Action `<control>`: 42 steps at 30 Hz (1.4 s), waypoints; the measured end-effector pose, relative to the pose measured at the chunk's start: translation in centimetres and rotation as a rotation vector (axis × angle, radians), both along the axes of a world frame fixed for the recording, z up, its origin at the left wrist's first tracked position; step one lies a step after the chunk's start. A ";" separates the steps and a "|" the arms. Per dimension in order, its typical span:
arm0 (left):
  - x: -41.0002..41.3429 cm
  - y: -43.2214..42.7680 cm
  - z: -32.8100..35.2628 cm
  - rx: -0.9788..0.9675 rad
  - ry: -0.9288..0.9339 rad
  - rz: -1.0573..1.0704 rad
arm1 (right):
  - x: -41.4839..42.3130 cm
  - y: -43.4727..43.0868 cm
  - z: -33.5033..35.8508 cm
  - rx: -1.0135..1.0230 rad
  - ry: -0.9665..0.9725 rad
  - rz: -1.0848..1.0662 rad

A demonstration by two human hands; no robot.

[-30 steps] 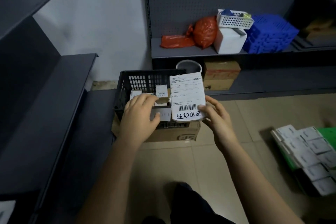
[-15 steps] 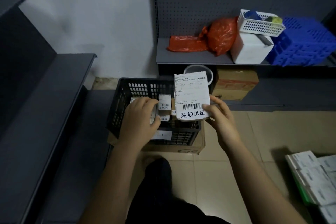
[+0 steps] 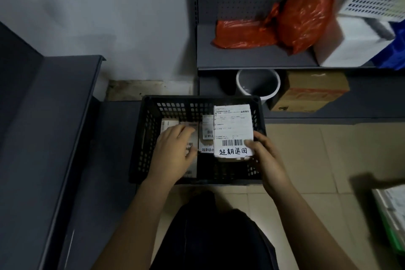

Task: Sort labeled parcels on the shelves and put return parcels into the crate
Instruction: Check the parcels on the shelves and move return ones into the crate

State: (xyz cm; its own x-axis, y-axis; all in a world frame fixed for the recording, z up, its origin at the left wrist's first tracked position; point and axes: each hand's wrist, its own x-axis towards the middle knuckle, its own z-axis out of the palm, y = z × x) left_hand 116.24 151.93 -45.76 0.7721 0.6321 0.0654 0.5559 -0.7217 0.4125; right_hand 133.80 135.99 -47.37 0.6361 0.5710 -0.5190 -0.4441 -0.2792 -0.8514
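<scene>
Only the head view to go on, so here's what it shows.

The black perforated plastic crate (image 3: pixel 144 138) sits on the floor by the low end of the dark grey metal shelf (image 3: pixel 54 116). The right hand (image 3: pixel 268 162) is grasping a white-labelled cardboard parcel with a barcode and handwritten black characters (image 3: pixel 233 131), thumb on the label face near the barcode, fingers wrapped underneath. That parcel is over the right half of the crate, label up; I can't tell whether it's already resting on anything inside or is held just above.

The left hand (image 3: pixel 174 151) is down inside the crate, palm flat and fingers spread on a pale labelled parcel (image 3: pixel 167 124) at the left side. It looks like pressing or nudging, not a closed grip. Between the two hands is another small white-labelled parcel (image 3: pixel 207 130), with a further label bearing similar handwriting just below it.

Progress-wise, my read: several returns are already in the crate and this one is basically at the drop-off point, so that single placement is nearly done. What's left looks like a fair bit, since a stack of labelled parcels (image 3: pixel 392 215) sits on the tiled floor at the far right edge, blurry and unsorted as far as I can see. The shelf on the left shows no parcels in the visible part.
</scene>
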 end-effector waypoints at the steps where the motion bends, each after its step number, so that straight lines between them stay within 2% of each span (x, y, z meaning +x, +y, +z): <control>1: 0.0 0.4 -1.4 -0.025 0.014 0.006 | 0.1 0.3 -1.2 -0.025 0.019 0.011; 5: 0.6 0.9 -6.8 -0.168 0.085 0.045 | 0.5 1.2 -6.1 -0.136 0.102 0.051; 11: 2.0 0.1 -13.4 -0.654 0.080 0.229 | 0.9 2.6 -13.1 -0.246 0.238 0.132; 15: 3.2 0.1 -17.7 -0.815 0.010 0.256 | 1.2 3.2 -16.6 -0.303 0.279 0.175; 23: 5.9 -0.8 -25.1 -0.894 0.101 0.226 | 2.8 3.3 -22.4 -0.504 0.258 0.261; 32: 9.5 -2.3 -29.1 -1.020 0.148 0.063 | 5.4 4.0 -25.0 -0.787 -0.048 0.472; 38: 11.2 -2.8 -32.1 -0.971 0.302 -0.088 | 6.5 4.2 -28.1 -0.985 -0.104 0.561; 42: 11.6 -3.4 -34.2 -0.917 0.378 -0.132 | 6.4 4.0 -30.8 -1.018 -0.150 0.603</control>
State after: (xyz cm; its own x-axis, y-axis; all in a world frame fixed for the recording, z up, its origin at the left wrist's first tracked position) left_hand 127.83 148.54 -79.93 0.7091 0.2226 -0.6691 0.7039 -0.2783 0.6535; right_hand 140.21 139.97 -78.13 0.4994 0.1677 -0.8500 0.0753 -0.9858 -0.1502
